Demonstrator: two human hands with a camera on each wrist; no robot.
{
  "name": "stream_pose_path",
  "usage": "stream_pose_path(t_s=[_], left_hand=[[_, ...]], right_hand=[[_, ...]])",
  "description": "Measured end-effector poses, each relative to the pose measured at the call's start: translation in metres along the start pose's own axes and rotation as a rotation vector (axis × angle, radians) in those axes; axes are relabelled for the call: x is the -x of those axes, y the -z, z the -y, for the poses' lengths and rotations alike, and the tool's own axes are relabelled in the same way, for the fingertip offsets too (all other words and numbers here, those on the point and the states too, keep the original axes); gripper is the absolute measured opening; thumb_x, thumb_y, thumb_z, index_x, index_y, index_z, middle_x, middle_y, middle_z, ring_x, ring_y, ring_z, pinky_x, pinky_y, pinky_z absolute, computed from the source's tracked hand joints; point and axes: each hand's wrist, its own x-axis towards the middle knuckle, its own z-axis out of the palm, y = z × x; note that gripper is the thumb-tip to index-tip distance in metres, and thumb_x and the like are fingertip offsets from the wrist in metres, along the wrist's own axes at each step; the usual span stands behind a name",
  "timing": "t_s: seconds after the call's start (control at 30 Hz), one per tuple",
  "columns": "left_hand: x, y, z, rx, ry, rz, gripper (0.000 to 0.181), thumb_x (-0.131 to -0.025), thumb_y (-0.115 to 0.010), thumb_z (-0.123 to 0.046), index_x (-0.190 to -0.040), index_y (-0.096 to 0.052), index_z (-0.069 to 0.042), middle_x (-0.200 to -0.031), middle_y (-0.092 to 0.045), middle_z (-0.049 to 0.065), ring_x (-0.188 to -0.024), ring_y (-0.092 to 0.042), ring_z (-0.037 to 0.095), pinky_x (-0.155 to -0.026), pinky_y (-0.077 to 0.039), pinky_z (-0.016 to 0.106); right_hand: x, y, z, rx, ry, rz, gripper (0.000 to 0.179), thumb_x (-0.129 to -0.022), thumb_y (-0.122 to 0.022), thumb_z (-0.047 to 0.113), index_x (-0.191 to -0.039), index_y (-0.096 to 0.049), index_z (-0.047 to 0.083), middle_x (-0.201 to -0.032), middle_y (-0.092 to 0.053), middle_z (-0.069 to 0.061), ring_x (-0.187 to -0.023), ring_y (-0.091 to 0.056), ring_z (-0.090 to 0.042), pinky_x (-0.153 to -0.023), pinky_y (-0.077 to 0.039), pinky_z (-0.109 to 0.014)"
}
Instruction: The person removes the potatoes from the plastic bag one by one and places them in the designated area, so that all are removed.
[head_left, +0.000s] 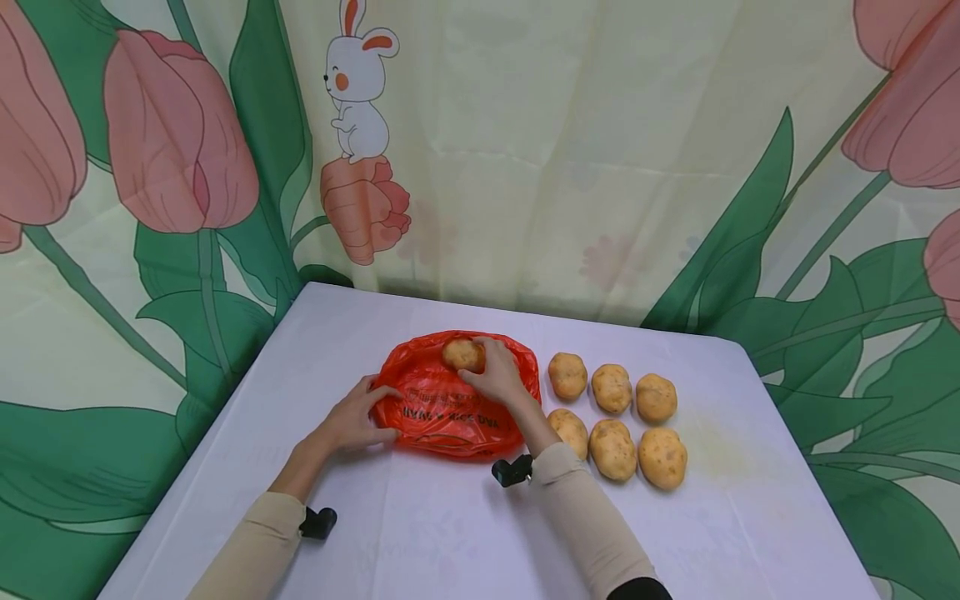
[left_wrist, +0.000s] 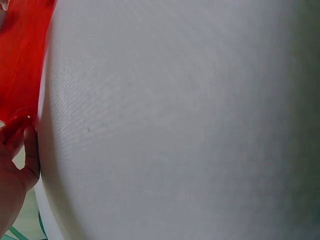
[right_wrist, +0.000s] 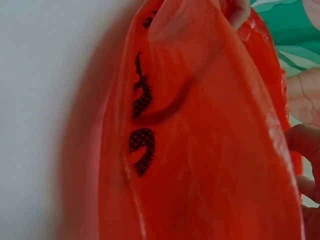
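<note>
A red plastic bag (head_left: 450, 421) with dark print lies on the table, its mouth spread wide. My left hand (head_left: 358, 417) is at the bag's left side, thumb and fingers spread apart and touching its rim. In the left wrist view, the left hand (left_wrist: 17, 170) shows at the left edge, its thumb straight beside the red plastic. My right hand (head_left: 497, 372) grips a potato (head_left: 461, 355) over the far part of the bag's mouth. The right wrist view is mostly filled by the bag (right_wrist: 200, 150); right-hand fingers (right_wrist: 306, 145) show at its right edge and the potato is hidden.
Two rows of potatoes (head_left: 613, 450) lie right of the bag, the nearest row partly behind the right forearm. A white cloth covers the table (head_left: 420, 533). Behind its far edge hangs a curtain (head_left: 525, 167) printed with tulips and a rabbit.
</note>
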Motion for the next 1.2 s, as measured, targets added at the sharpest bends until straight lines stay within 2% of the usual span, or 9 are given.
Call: stream_pose_path(t_s=[0.2,0.4,0.53,0.77,1.2], left_hand=[[-0.001,0.000,0.000,-0.006,0.012,0.001,0.061,-0.075,-0.081,-0.036,-0.132,-0.062,-0.023,-0.151,-0.040,0.014,-0.137,-0.042,0.039,-0.103,-0.049,0.062],[0.001,-0.001,0.000,-0.002,0.005,0.007,0.059,-0.075,-0.080,-0.035,-0.131,-0.063,-0.022,-0.151,-0.040,0.014,-0.137,-0.042,0.038,-0.102,-0.049,0.061],[0.002,-0.001,-0.001,0.007,-0.008,-0.002,0.057,-0.076,-0.080,-0.034,-0.129,-0.063,-0.022,-0.150,-0.041,0.014,-0.136,-0.043,0.038,-0.102,-0.049,0.061],[0.000,0.000,-0.001,-0.001,0.006,0.000,0.058,-0.076,-0.081,-0.035,-0.130,-0.063,-0.024,-0.151,-0.040,0.013,-0.137,-0.043,0.037,-0.103,-0.049,0.061],[-0.002,0.000,-0.001,-0.007,0.026,0.006,0.061,-0.075,-0.082,-0.036,-0.131,-0.063,-0.023,-0.152,-0.040,0.013,-0.138,-0.042,0.037,-0.103,-0.049,0.060]], right_hand=[[-0.006,-0.003,0.001,0.037,-0.003,0.005,0.068,-0.090,-0.077,0.025,-0.147,-0.046,0.006,-0.140,-0.047,-0.018,-0.128,-0.045,-0.034,-0.106,-0.047,-0.053],[-0.006,-0.007,0.002,0.085,-0.049,-0.020,0.069,-0.086,-0.081,0.026,-0.144,-0.049,0.007,-0.133,-0.047,-0.019,-0.122,-0.044,-0.034,-0.100,-0.050,-0.052],[-0.007,-0.011,0.000,0.096,-0.063,-0.049,0.069,-0.085,-0.082,0.025,-0.144,-0.049,0.008,-0.132,-0.046,-0.019,-0.121,-0.044,-0.035,-0.100,-0.050,-0.052],[-0.010,-0.014,-0.004,0.079,-0.059,-0.062,0.066,-0.086,-0.081,0.018,-0.142,-0.047,0.008,-0.130,-0.048,-0.020,-0.118,-0.050,-0.036,-0.102,-0.050,-0.053],[-0.009,-0.014,-0.006,0.088,-0.058,-0.073,0.060,-0.088,-0.081,0.019,-0.137,-0.048,0.010,-0.129,-0.049,-0.016,-0.120,-0.052,-0.034,-0.105,-0.048,-0.053]])
